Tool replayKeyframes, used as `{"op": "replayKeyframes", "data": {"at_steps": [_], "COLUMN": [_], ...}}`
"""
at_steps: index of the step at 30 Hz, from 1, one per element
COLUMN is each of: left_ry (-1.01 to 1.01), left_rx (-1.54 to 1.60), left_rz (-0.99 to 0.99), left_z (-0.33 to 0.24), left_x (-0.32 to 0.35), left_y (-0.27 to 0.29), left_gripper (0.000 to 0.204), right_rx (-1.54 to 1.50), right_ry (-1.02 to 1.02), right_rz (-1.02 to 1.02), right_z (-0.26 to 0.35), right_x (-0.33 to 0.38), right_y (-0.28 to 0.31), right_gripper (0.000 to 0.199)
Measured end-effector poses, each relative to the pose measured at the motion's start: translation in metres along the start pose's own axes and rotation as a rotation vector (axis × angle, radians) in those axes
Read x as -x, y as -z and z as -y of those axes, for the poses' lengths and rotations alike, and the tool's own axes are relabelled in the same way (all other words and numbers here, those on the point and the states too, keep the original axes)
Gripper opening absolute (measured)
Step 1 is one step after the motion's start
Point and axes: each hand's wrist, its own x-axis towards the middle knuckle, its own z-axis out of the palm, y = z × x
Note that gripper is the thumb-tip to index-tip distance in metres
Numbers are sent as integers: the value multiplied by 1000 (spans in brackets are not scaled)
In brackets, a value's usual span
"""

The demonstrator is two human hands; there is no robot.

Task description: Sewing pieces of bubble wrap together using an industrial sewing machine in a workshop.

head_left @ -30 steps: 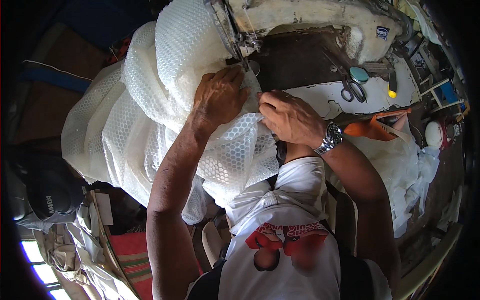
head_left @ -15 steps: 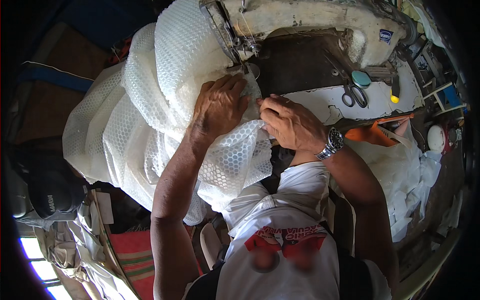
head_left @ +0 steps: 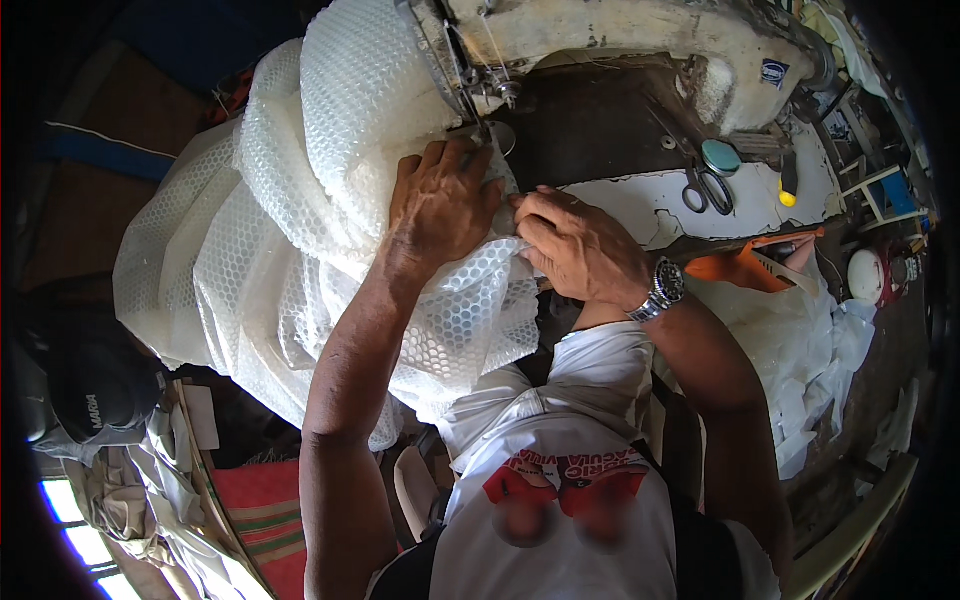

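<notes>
A big, crumpled bundle of clear bubble wrap [head_left: 245, 240] spills from the sewing machine's needle area across my lap and off to the left. My left hand [head_left: 443, 205] presses on the bubble wrap just below the presser foot [head_left: 483, 130], fingers laid forward and somewhat apart. Beside it on the right, my right hand [head_left: 580, 240], with a metal watch on its wrist, closes its thumb and fingers on the edge of the bubble wrap. Above both hands stands the worn, cream-coloured sewing machine [head_left: 630, 40]. Its needle tip is hard to make out.
Black scissors [head_left: 705, 185], a round teal-lidded container [head_left: 720, 157] and a yellow-ended cutter [head_left: 788, 190] lie right of the machine. An orange bag [head_left: 745, 265] and whitish plastic sheeting [head_left: 810, 340] are at the right. A black cap [head_left: 95, 390] sits at the lower left.
The bubble wrap has shifted slightly left and up. My left hand's fingers have spread a little, and my right hand keeps its grip at the edge.
</notes>
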Motion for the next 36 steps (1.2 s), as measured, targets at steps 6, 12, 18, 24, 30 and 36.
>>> {"op": "replayKeyframes", "data": {"at_steps": [6, 12, 18, 24, 30, 36], "left_ry": [-84, -21, -26, -21, -43, -45], "left_rx": [103, -24, -65, -45, -47, -56], "left_rz": [60, 110, 141, 151, 111, 116], "left_z": [13, 2, 0, 2, 4, 7], "left_x": [0, 2, 0, 0, 1, -1], "left_y": [1, 3, 8, 7, 5, 5], "left_gripper": [41, 47, 47, 46, 47, 47], "right_rx": [11, 40, 50, 16, 30, 33], "right_ry": [25, 14, 49, 2, 15, 3], "right_rz": [-45, -60, -34, 4, -17, -26], "right_z": [-3, -2, -2, -2, -1, -2], "right_x": [-1, 0, -3, -5, -6, -7], "right_y": [-3, -1, 1, 2, 2, 2], "right_gripper": [23, 20, 22, 21, 21, 21]}}
